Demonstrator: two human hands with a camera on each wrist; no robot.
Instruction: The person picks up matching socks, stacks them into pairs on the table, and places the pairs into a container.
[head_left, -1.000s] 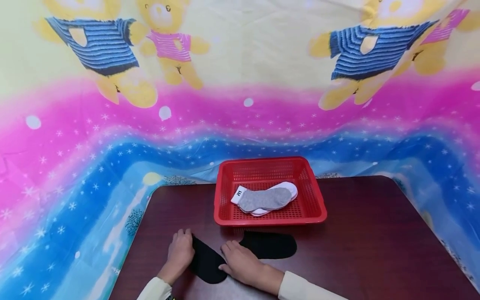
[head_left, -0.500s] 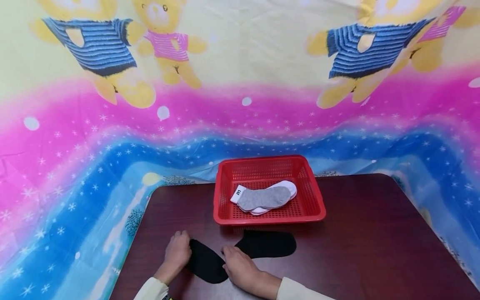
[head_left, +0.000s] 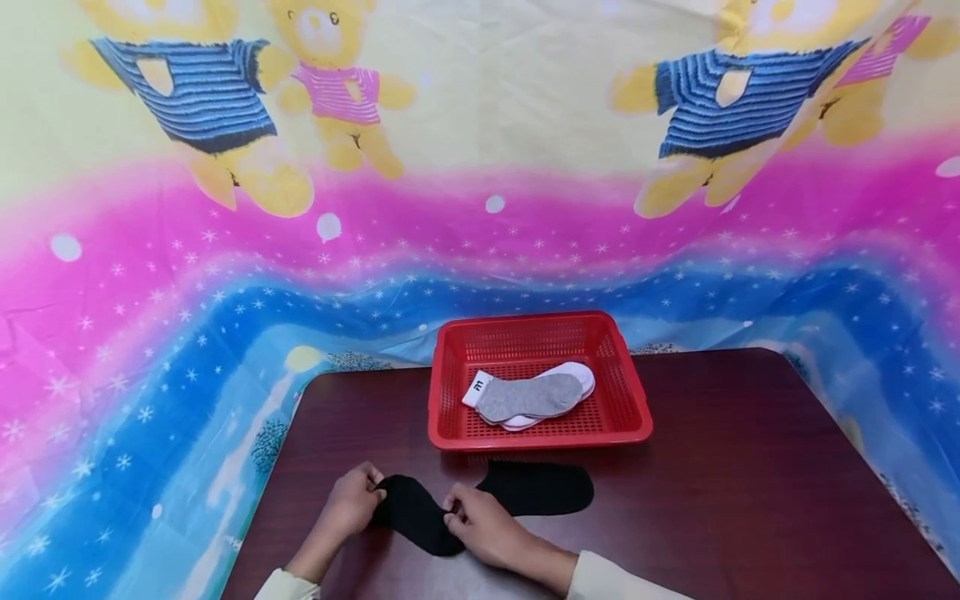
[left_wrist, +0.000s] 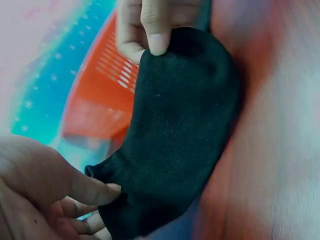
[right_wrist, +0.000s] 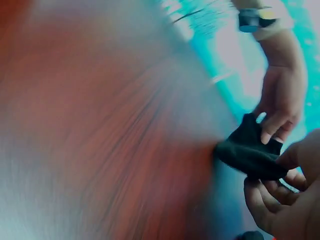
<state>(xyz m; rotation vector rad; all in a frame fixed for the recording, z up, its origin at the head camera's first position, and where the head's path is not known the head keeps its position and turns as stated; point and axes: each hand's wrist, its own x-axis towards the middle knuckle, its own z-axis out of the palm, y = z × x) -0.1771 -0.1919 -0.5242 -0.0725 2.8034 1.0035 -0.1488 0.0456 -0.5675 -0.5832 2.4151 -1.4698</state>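
A black ankle sock (head_left: 417,518) is held between both hands at the front left of the table. My left hand (head_left: 352,502) pinches its cuff end between thumb and fingers, as the left wrist view shows. At the toe end my right hand (head_left: 480,523) pinches the fabric (left_wrist: 175,110), thumb on top. In the right wrist view the sock (right_wrist: 250,152) looks lifted off the table and bent between the hands. A second black sock (head_left: 542,488) lies flat just right of and behind my right hand, its cuff end partly hidden.
Behind the socks stands a red plastic basket (head_left: 540,442) with perforated walls. Grey and white socks (head_left: 528,398) lie in it. The dark wooden table (head_left: 735,467) reaches to a printed cloth backdrop (head_left: 480,242).
Both hands now pinch the ends of the near black sock, which earlier lay flat under them. The sock has risen and bent slightly. The other black sock and the basket stay put.
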